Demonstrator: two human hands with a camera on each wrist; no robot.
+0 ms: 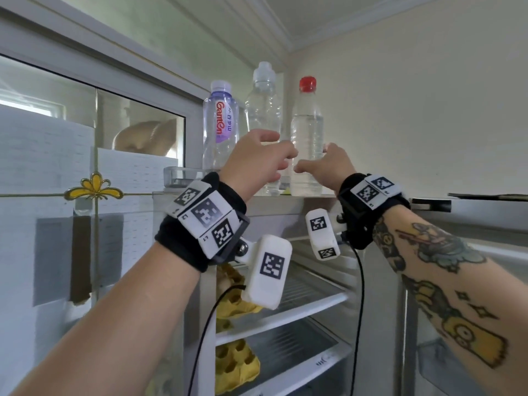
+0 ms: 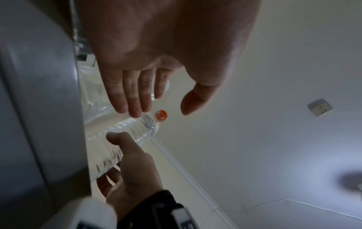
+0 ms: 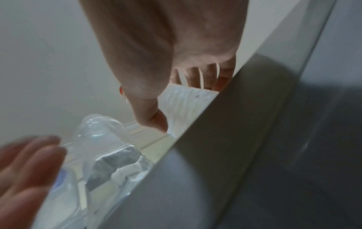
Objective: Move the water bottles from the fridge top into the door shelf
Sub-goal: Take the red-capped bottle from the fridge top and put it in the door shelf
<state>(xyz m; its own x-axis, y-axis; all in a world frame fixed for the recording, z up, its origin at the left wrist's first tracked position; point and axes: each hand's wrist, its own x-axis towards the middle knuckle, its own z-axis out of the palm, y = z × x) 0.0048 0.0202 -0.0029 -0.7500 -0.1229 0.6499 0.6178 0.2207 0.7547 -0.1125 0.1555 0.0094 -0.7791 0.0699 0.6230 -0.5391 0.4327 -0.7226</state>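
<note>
Both hands reach up at the fridge top's (image 1: 303,198) front edge. Left hand (image 1: 254,161) is spread, fingers loosely bent, just before the clear-capped bottle (image 1: 264,110), gripping nothing. Right hand (image 1: 328,168) has thumb and fingers either side of the red-capped bottle (image 1: 307,132); whether they have closed on it I cannot tell. Purple-labelled bottle (image 1: 220,121) stands leftmost, all three upright in a row.
</note>
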